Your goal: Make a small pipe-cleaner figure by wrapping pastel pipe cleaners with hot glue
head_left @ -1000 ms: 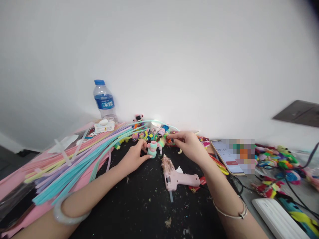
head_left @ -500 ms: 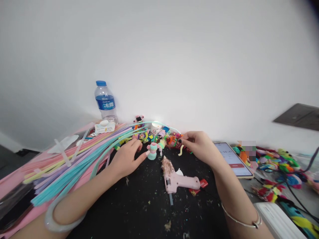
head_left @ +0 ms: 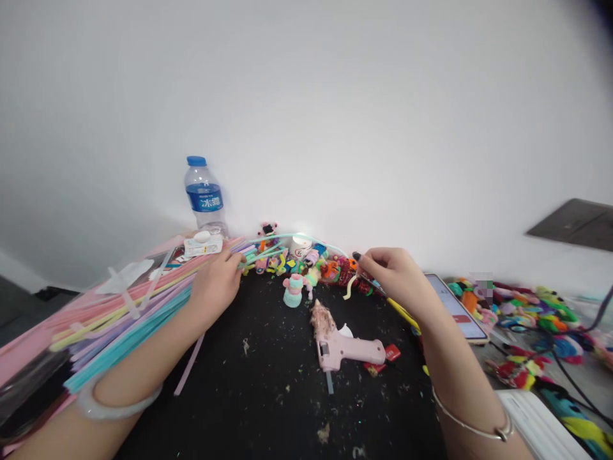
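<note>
My left hand [head_left: 218, 281] is curled over the bundle of pastel pipe cleaners [head_left: 138, 342], its fingers closed around some near their far ends. My right hand [head_left: 395, 275] is raised with thumb and fingers pinched; what lies between them cannot be made out. Below it is a yellow-handled metal tool [head_left: 402, 315], partly hidden by the hand. A short pale-yellow pipe cleaner piece [head_left: 350, 287] lies beside the right fingertips. Between the hands a small mint and pink pipe cleaner figure [head_left: 293, 291] stands upright. Closer in, a pink glue gun [head_left: 349, 348] lies on the black tabletop [head_left: 268, 396].
Several colourful pipe cleaner figures [head_left: 330, 271] line the wall beside a white cup [head_left: 301, 246]. A water bottle [head_left: 205, 195] stands at the back left. At right are a phone [head_left: 460, 310], more figures [head_left: 541, 313], cables and a white box [head_left: 539, 425].
My left hand has left the mint figure and moved left onto the pipe cleaner bundle. My right hand has shifted slightly right, and the yellow-handled tool now shows beneath it.
</note>
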The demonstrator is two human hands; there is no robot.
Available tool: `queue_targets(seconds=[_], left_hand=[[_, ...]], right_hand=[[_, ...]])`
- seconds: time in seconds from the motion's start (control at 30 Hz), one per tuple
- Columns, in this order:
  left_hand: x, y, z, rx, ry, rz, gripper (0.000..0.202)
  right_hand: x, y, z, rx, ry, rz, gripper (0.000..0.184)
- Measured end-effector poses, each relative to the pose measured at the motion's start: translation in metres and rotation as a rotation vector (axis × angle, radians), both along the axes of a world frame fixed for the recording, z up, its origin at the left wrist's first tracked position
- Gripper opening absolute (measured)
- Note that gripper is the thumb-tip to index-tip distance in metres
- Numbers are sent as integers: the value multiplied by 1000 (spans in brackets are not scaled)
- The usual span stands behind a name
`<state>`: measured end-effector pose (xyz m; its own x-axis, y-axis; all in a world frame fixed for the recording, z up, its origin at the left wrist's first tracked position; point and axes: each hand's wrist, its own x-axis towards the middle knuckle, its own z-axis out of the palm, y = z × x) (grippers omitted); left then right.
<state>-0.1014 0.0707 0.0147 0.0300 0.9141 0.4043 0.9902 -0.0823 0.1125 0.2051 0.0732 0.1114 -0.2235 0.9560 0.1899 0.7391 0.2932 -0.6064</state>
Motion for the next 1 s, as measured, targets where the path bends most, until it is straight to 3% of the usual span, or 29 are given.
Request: queue_targets(seconds=[0.27, 0.47, 0.67, 0.8, 1.0], left_hand=[[0, 1, 5, 27, -215, -42, 14], [13, -7, 3, 152, -411, -164, 16], [35, -21, 5, -93, -739, -395, 18], [46, -29, 5, -321, -776, -518, 15], [53, -37, -1, -417, -696, -641, 19]], right_hand=[[1, 0, 1, 14, 8, 14, 29], [3, -2, 4, 27, 20, 17, 30], [-5, -5, 6, 56, 28, 71, 24], [-19, -9, 1, 108, 40, 197, 11], [-34, -17, -4, 33, -20, 446, 24]])
